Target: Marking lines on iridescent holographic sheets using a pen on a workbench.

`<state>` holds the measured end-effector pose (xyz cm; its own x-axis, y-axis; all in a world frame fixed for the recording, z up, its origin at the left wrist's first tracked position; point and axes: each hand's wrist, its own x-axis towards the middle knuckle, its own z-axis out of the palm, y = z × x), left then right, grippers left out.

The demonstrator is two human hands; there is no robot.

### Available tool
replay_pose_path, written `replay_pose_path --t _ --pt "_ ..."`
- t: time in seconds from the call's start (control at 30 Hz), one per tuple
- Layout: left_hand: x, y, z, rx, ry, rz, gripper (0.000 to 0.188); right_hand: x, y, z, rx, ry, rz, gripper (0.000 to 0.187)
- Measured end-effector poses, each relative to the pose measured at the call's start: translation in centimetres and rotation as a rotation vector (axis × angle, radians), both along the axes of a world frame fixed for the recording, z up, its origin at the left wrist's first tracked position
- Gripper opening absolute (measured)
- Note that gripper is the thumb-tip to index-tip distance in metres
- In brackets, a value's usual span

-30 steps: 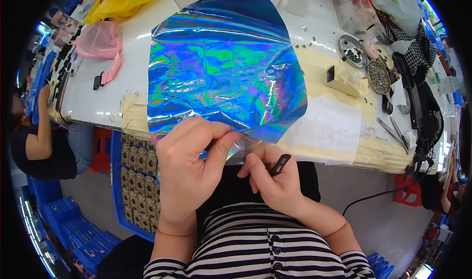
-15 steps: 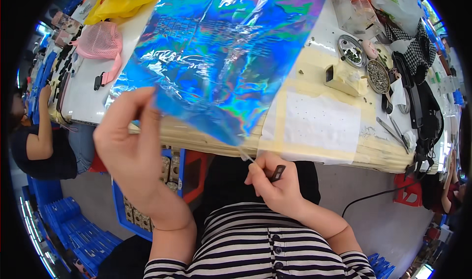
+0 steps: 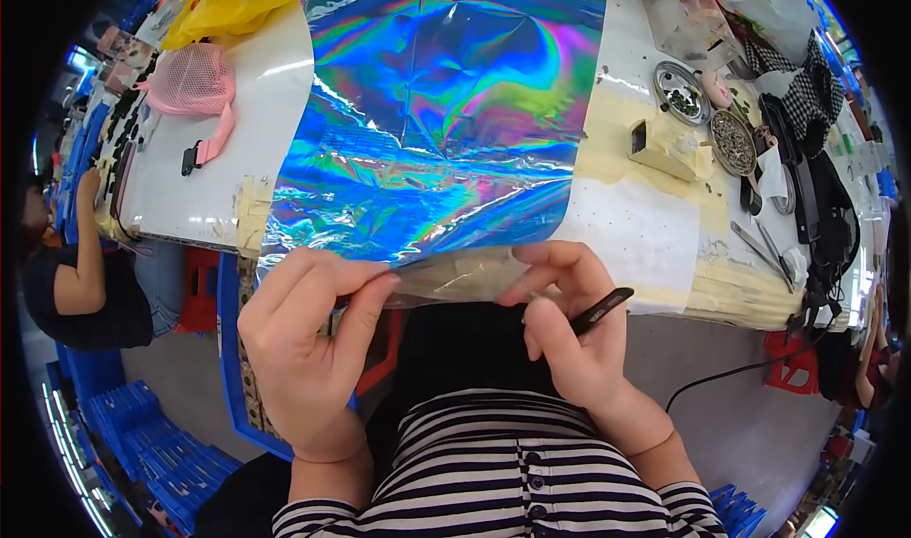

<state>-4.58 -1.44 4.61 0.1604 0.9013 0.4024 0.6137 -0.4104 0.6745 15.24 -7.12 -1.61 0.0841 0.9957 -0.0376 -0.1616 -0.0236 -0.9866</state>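
A shiny blue sheet of iridescent film [image 3: 446,158] lies over the table, its near end lifted and curled past the table edge, showing a dull, see-through underside. At the near edge's left part, my left hand [image 3: 313,339] pinches the film between thumb and forefinger. My right hand [image 3: 579,339] is at the right part of that edge, its forefinger and middle finger against the film. Held in the same hand is a slim black tool [image 3: 604,308], its end sticking out to the right; its tip is hidden.
Right of the film lie a taped block [image 3: 672,151], round dishes of small parts [image 3: 731,145] and tweezers [image 3: 759,251]. A pink mesh pouch [image 3: 193,81] and yellow plastic bag [image 3: 232,2] lie at left. Below the table is a blue crate [image 3: 231,348]. A co-worker's arm [image 3: 87,244] shows far left.
The film's near edge has been drawn out between both hands and now curls up. My left hand has moved lower and closer in; my right hand has risen to the film, keeping the black tool.
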Motion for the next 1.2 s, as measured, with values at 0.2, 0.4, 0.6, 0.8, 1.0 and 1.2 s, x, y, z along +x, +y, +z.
replay_pose_path --t 0.2,0.4,0.6,0.8,1.0,1.2 --pt "-0.7 -0.4 -0.9 0.024 -0.036 -0.028 0.024 -1.3 1.3 1.7 -0.073 -0.004 -0.038 0.004" --pt "1.0 -0.1 -1.0 0.072 -0.087 -0.131 0.027 -1.9 1.2 1.6 -0.006 -0.100 -0.007 0.011" --pt "1.0 1.2 -1.1 0.022 -0.211 -0.072 0.009 -2.3 1.0 0.0 0.116 -0.158 -0.033 0.013" --pt "1.0 2.2 -0.6 -0.033 -0.390 0.024 0.009 -2.1 0.8 0.5 -0.059 -0.122 0.000 0.016" --pt "0.7 2.9 -0.4 -0.033 -0.461 0.096 0.011 -2.2 0.7 -0.1 -0.052 -0.108 -0.008 0.018" --pt "0.0 3.6 -1.3 0.010 -0.538 0.076 0.011 -2.1 0.7 -0.2 -0.060 -0.081 -0.001 0.018"
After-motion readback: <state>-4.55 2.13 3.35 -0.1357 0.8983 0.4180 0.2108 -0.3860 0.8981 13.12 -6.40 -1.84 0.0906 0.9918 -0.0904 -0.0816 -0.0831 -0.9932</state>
